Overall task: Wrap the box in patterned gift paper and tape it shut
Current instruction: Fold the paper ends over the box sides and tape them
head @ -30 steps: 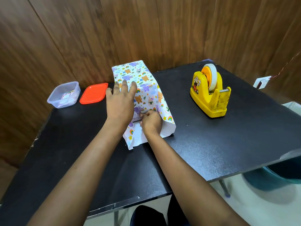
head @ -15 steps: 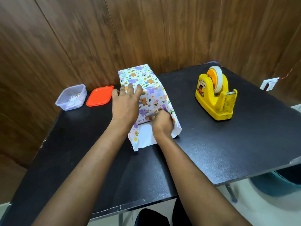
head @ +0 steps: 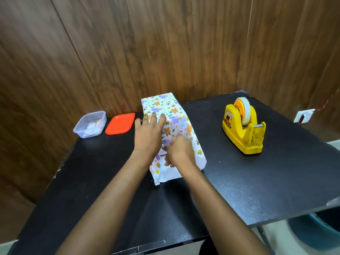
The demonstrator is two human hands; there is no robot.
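Left hand (head: 147, 133), grip open, pins the box in white cartoon-animal gift paper (head: 171, 115) on the black desk (head: 257, 172). Right hand (head: 181, 153) blurs at the near flap (head: 165, 173), grip unreadable. Released untaped, that flap may spring open.

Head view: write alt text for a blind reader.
A left hand presses flat on a gift-papered box on a black table; the blurred right hand is at its near end. Yellow tape dispenser at right, clear tub and orange lid at left.
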